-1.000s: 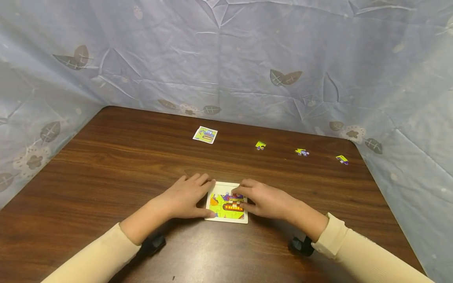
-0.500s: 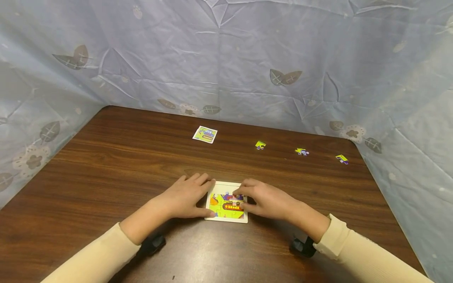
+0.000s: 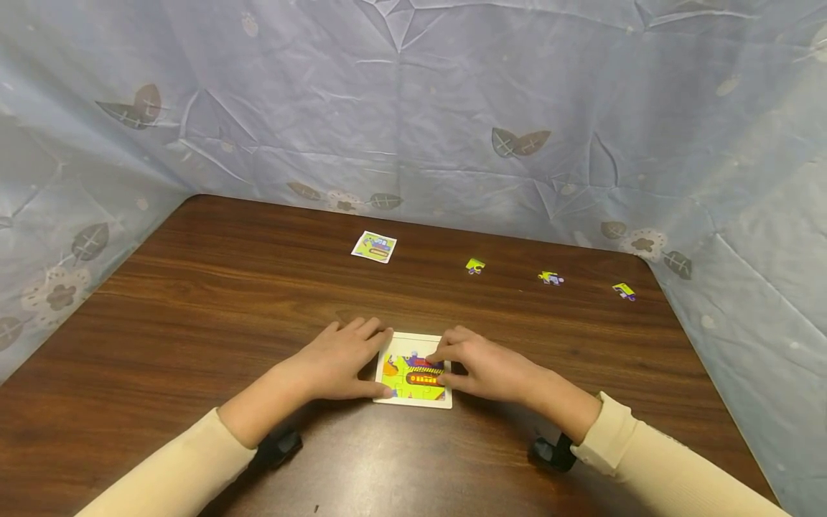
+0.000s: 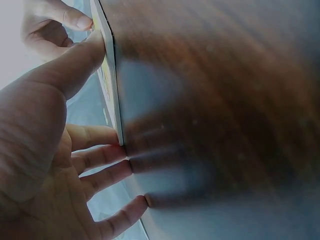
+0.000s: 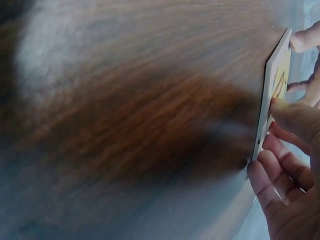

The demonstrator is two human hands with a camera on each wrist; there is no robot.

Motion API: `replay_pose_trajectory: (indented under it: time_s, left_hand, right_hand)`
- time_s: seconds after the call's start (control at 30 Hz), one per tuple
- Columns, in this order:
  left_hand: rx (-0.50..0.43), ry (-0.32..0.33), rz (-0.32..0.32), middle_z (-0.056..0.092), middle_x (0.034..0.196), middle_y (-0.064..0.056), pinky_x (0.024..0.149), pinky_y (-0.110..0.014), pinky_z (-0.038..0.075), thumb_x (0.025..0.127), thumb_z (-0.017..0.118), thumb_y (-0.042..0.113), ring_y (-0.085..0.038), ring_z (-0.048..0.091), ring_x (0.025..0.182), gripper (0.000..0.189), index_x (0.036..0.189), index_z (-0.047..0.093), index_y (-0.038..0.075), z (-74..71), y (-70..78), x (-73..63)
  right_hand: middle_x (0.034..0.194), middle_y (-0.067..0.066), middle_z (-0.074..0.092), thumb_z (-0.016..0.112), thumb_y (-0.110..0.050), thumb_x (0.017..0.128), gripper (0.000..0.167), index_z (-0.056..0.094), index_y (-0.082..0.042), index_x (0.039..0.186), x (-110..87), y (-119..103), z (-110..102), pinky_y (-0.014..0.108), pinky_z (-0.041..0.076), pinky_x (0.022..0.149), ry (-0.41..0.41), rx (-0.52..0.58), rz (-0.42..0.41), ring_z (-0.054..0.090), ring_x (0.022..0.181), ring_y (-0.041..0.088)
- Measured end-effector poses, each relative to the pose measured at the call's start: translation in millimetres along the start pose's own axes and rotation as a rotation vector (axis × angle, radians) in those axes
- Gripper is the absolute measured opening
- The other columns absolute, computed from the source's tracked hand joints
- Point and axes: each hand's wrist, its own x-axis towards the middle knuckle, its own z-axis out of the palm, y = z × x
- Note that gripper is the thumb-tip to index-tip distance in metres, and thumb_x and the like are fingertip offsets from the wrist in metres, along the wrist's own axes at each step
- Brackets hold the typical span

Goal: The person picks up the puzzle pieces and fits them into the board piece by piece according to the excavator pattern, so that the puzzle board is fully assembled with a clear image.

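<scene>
Puzzle pieces (image 3: 415,388) fill the lower part of the frame (image 3: 408,343) on the table (image 3: 258,287); three loose pieces (image 3: 550,278) seem left. Left hand (image 3: 345,359) spreads along the frame's edge; right hand (image 3: 487,366) touches the puzzle pieces, any pinch unclear.

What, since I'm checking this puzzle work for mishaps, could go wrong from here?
The right hand reaches over the laid pieces, so it might nudge one askew. If the left hand eased off the frame's left side, the frame could slide on the shiny table. The rightmost loose piece, near the table's right edge, could perhaps be knocked off.
</scene>
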Motion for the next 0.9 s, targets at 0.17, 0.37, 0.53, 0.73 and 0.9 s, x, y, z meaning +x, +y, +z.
replay_pose_trajectory:
  time_s: [0.17, 0.37, 0.53, 0.73, 0.9]
  left_hand:
    - [0.006, 0.000, 0.003, 0.051, 0.154, -0.011, 0.113, -0.067, 0.043, 0.090, 0.072, 0.064, -0.034, 0.049, 0.142, 0.093, 0.158, 0.046, 0.006, 0.6, 0.0, 0.6]
    - [0.004, -0.004, 0.002, 0.051, 0.152, -0.011, 0.113, -0.067, 0.043, 0.091, 0.072, 0.064, -0.034, 0.050, 0.141, 0.092, 0.158, 0.046, 0.007, 1.1, -0.4, 0.9]
    - [0.009, -0.004, 0.002, 0.051, 0.153, -0.011, 0.113, -0.069, 0.043, 0.091, 0.071, 0.065, -0.034, 0.050, 0.142, 0.093, 0.158, 0.045, 0.007, 1.8, -1.2, 1.3]
    - [0.008, -0.003, 0.003, 0.051, 0.153, -0.012, 0.113, -0.070, 0.042, 0.091, 0.072, 0.065, -0.035, 0.049, 0.143, 0.093, 0.158, 0.045, 0.007, 1.8, -1.5, 1.7]
    - [0.009, -0.005, 0.004, 0.050, 0.155, -0.013, 0.113, -0.070, 0.041, 0.091, 0.071, 0.065, -0.036, 0.049, 0.144, 0.093, 0.158, 0.045, 0.006, 1.7, -1.3, 1.4]
  right_hand:
    - [0.112, -0.001, 0.067, 0.073, -0.020, 0.099, 0.030, 0.076, -0.009, 0.127, 0.2, 0.1, -0.3, 0.022, 0.051, 0.081, -0.014, -0.010, -0.003, 0.054, 0.099, 0.010]
    - [0.110, -0.002, 0.066, 0.073, -0.022, 0.099, 0.032, 0.076, -0.009, 0.128, 0.1, 0.4, 0.1, 0.021, 0.051, 0.080, -0.014, -0.047, -0.025, 0.052, 0.097, 0.008]
    - [0.111, -0.002, 0.066, 0.073, -0.020, 0.099, 0.032, 0.075, -0.009, 0.129, -0.4, 0.9, 1.0, 0.021, 0.051, 0.081, -0.006, -0.062, -0.042, 0.053, 0.098, 0.008]
    - [0.115, 0.000, 0.067, 0.072, -0.019, 0.100, 0.032, 0.074, -0.008, 0.130, -0.3, -0.2, 0.8, 0.020, 0.052, 0.081, -0.006, -0.080, -0.051, 0.054, 0.098, 0.008]
    - [0.115, 0.000, 0.066, 0.071, -0.019, 0.101, 0.033, 0.073, -0.007, 0.132, -1.1, -0.4, 1.1, 0.019, 0.051, 0.080, -0.007, -0.079, -0.052, 0.052, 0.097, 0.008]
